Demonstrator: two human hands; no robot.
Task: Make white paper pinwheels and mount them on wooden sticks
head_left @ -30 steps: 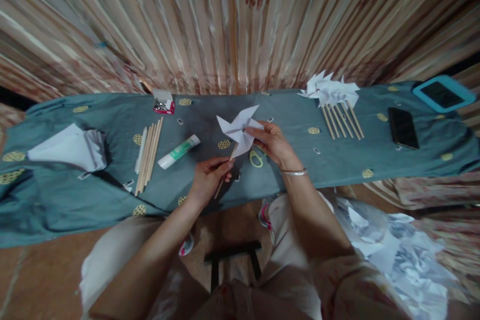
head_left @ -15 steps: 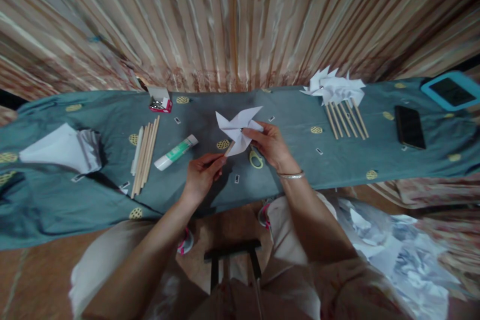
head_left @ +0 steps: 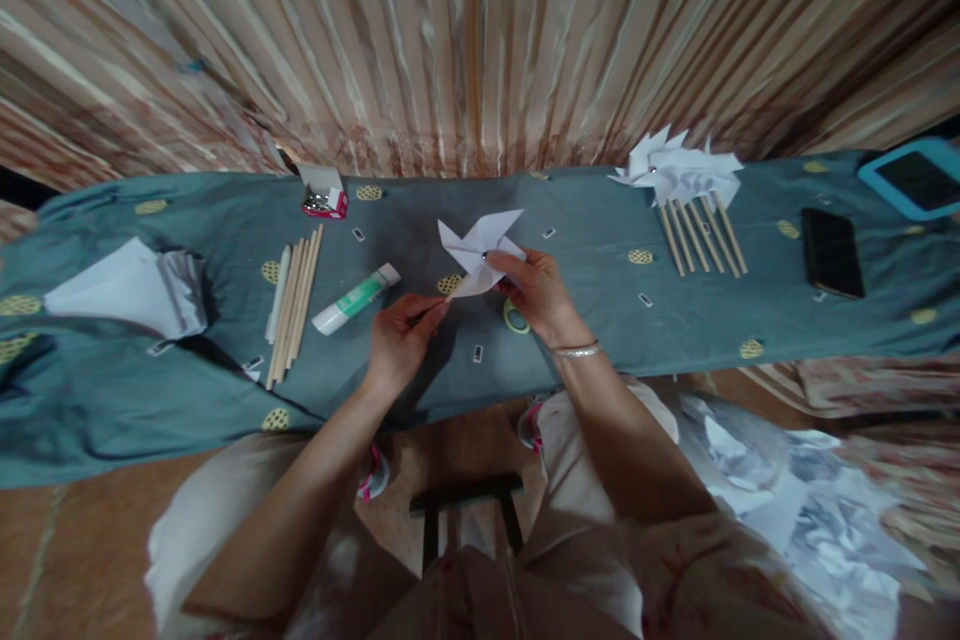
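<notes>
Green-clothed table spans the view; work is held over its middle. Left hand, at 8 o'clock of the hub, has fingers curled, thumb and forefinger pinching the stick just beyond the lower blade. Right hand, at 4 o'clock, pinches the hub area, thumb on the front; fingers behind the paper hidden. Paper pinwheel lies between the hands. Judged very light, springy, easily creased; blades a poor grip. Wooden stick looks stiff, smooth: best hold, just below the paper at 7 o'clock. Small pin at hub, probably firm; steady there, lightly.

Versus 1.0 s ago: right-hand part of the table view has slid toward 3 o'clock (camera likely turned); left hand sits slightly further toward 8 o'clock; the stick's lower end, then showing below that hand, is now out of sight
</notes>
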